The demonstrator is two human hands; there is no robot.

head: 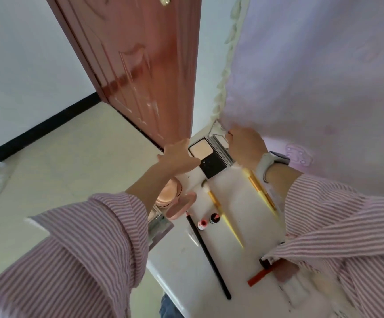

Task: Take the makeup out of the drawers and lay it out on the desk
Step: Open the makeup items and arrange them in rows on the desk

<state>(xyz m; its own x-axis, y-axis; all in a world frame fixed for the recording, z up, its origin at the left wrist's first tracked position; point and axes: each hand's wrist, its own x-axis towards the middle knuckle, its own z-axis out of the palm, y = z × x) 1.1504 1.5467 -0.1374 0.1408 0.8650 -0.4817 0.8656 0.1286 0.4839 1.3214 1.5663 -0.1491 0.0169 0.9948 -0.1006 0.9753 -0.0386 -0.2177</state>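
Both hands meet at the far end of the white desk (250, 216), working an open powder compact (209, 157) that lies there with its pale pan toward the left and its mirrored lid standing up on the far side. The left hand (178, 157) rests on the compact's left edge, thumb across the black base, fingers fairly straight. The right hand (243, 148) (a pale watch (271, 162) sits on its wrist) has its fingers curled around the lid's right edge. Nearer along the desk lie 2 gold-handled brushes (258, 188), roughly parallel and apart, and between them and the left edge stand 2 small round pots (209, 221) just beside each other. A long black pencil (207, 253) runs diagonally next to the pots. A pink puff (181, 204) and a round peach jar (168, 193) sit at the desk's left edge, partly behind the left forearm. Near the right sleeve lies a red stick (258, 277) touching a blurred pinkish item, which cannot be made out.
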